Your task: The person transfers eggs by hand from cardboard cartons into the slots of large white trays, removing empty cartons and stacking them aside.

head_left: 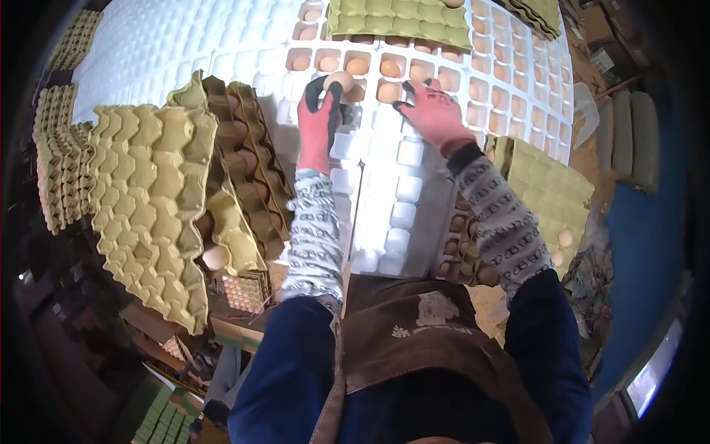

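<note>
My left hand (319, 122), in a pink and black glove, grips a pale brown egg (340, 79) between thumb and fingers, just above a white plastic egg tray (345, 146). My right hand (436, 112), gloved the same way, hovers over the tray with its fingers apart. Close to its fingertips, a brown egg (388, 92) and a paler egg (418, 72) sit in the tray's cups. More eggs, such as an orange-brown egg (357, 66), fill the row beyond my hands. The cups nearer my body show no eggs.
Leaning cardboard egg trays (148, 200) stand at the left, with an egg (214, 257) by their lower edge. Another cardboard tray (399, 21) lies across the far cups. To the right, a yellowish cardboard tray (543, 181) sits beside my forearm, with loose eggs (565, 237) near its corner.
</note>
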A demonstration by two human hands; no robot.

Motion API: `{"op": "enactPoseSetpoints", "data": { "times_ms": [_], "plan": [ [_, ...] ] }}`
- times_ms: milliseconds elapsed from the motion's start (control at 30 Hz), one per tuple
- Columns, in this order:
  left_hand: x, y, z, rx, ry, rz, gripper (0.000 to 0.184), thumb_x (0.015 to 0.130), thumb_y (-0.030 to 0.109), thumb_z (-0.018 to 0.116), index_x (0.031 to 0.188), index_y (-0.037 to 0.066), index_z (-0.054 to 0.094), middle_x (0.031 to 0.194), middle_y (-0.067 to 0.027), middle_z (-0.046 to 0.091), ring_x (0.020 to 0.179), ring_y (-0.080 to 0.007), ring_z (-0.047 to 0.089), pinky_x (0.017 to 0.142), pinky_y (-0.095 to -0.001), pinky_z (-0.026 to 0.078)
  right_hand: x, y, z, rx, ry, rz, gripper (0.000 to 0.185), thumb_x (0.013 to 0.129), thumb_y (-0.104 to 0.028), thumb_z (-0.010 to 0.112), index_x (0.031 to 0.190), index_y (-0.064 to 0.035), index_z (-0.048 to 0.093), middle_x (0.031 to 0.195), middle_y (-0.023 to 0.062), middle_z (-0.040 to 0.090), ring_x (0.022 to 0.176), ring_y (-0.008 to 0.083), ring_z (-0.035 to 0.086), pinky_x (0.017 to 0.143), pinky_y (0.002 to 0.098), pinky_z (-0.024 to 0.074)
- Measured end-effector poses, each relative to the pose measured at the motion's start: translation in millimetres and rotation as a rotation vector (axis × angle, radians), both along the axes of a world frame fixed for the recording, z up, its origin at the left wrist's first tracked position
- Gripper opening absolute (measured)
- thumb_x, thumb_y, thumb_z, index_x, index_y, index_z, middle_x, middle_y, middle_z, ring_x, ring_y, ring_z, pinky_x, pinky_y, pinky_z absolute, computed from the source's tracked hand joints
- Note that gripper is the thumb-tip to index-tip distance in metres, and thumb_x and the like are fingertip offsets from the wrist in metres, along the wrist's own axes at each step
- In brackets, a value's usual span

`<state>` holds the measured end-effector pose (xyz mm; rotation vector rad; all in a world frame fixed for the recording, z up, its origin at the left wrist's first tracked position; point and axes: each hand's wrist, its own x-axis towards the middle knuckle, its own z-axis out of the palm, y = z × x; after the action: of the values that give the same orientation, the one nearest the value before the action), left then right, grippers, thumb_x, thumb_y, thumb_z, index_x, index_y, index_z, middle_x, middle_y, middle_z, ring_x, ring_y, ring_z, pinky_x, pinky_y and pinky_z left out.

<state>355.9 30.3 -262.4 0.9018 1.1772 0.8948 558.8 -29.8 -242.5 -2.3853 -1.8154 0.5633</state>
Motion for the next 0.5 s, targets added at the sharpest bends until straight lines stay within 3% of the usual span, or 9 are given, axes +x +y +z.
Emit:
{"op": "enactPoseSetpoints", "data": {
  "times_ms": [67, 100, 200, 267, 300, 333, 400, 467, 500],
  "plan": [
    [0, 1, 0, 0.322, 0.416, 0.041, 0.035, 0.086, 0.022, 0.070, 0.114, 0.003, 0.060, 0.083, -0.0049, 0.062, 0.068, -0.0124, 0.059, 0.062, -0.0242, 0.048, 15, 2, 2, 0.031, 0.198, -0.153, 0.045, 0.088, -0.038, 0.061, 0.125, -0.0130, 0.061, 0.112, 0.0175, 0.062, 0.103, 0.0288, 0.062, 0.085, 0.0373, 0.0496],
    [-3, 9, -12, 0.624, 0.778, 0.048, 0.043, 0.080, 0.024, 0.075, 0.116, 0.006, 0.062, 0.098, -0.0086, 0.066, 0.090, -0.0182, 0.063, 0.077, -0.0312, 0.050, 23, 4, 3, 0.064, 0.340, -0.288, 0.042, 0.088, -0.037, 0.061, 0.122, -0.0119, 0.062, 0.105, 0.0157, 0.065, 0.097, 0.0263, 0.064, 0.081, 0.0355, 0.0505],
    [-4, 29, -1, 0.437, 1.013, 0.045, 0.048, 0.078, 0.027, 0.076, 0.120, 0.007, 0.062, 0.111, -0.0104, 0.065, 0.104, -0.0233, 0.060, 0.088, -0.0364, 0.047, 54, 6, -10, 0.194, 0.944, -0.703, 0.033, 0.085, -0.030, 0.063, 0.111, -0.0108, 0.069, 0.090, 0.0126, 0.070, 0.082, 0.0230, 0.067, 0.075, 0.0281, 0.0512],
    [-5, 46, 3, 0.332, 0.836, 0.290, 0.037, 0.087, 0.023, 0.063, 0.121, 0.007, 0.062, 0.114, -0.0144, 0.061, 0.107, -0.0286, 0.058, 0.092, -0.0368, 0.045, 48, 0, 6, 0.107, 0.605, -0.489, 0.033, 0.082, -0.027, 0.062, 0.112, -0.0121, 0.068, 0.100, 0.0133, 0.069, 0.091, 0.0257, 0.066, 0.084, 0.0317, 0.0504],
    [-6, 52, -6, 0.501, 0.773, 0.340, 0.035, 0.088, 0.021, 0.059, 0.120, 0.005, 0.061, 0.115, -0.0166, 0.060, 0.108, -0.0315, 0.057, 0.094, -0.0386, 0.044, 44, -5, -10, 0.165, 0.255, -0.316, 0.036, 0.081, -0.026, 0.062, 0.113, -0.0121, 0.066, 0.112, 0.0138, 0.065, 0.104, 0.0285, 0.062, 0.094, 0.0365, 0.0469],
    [-5, 55, -5, 0.666, 0.704, 0.390, 0.034, 0.090, 0.019, 0.055, 0.119, 0.003, 0.060, 0.115, -0.0189, 0.059, 0.109, -0.0344, 0.055, 0.096, -0.0405, 0.043, 41, -11, -14, 0.195, 0.131, -0.163, 0.037, 0.082, -0.029, 0.061, 0.115, -0.0124, 0.065, 0.121, 0.0131, 0.062, 0.114, 0.0310, 0.057, 0.100, 0.0397, 0.0426],
    [-18, 76, -60, 0.825, 1.051, 0.233, 0.031, 0.089, 0.013, 0.051, 0.117, 0.003, 0.059, 0.114, -0.0199, 0.059, 0.109, -0.0380, 0.054, 0.098, -0.0449, 0.042, 46, -27, -43, 0.419, -0.169, 0.026, 0.035, 0.085, -0.030, 0.061, 0.115, -0.0124, 0.064, 0.118, 0.0120, 0.063, 0.111, 0.0319, 0.058, 0.098, 0.0399, 0.0443],
    [-8, 62, -39, 0.855, 0.955, 0.262, 0.031, 0.085, 0.010, 0.056, 0.114, 0.001, 0.061, 0.115, -0.0217, 0.058, 0.109, -0.0381, 0.054, 0.098, -0.0446, 0.041, 43, -39, 26, 0.195, 0.394, -0.200, 0.035, 0.086, -0.030, 0.060, 0.116, -0.0110, 0.064, 0.116, 0.0125, 0.064, 0.109, 0.0332, 0.058, 0.096, 0.0398, 0.0448],
    [1, 50, -21, 0.883, 0.924, 0.278, 0.030, 0.083, 0.007, 0.058, 0.113, 0.001, 0.061, 0.112, -0.0200, 0.060, 0.106, -0.0347, 0.056, 0.094, -0.0414, 0.045, 53, -56, 32, 0.389, 0.379, -0.169, 0.037, 0.085, -0.029, 0.063, 0.117, -0.0100, 0.063, 0.115, 0.0141, 0.064, 0.108, 0.0338, 0.059, 0.095, 0.0401, 0.0453]
  ]
}}
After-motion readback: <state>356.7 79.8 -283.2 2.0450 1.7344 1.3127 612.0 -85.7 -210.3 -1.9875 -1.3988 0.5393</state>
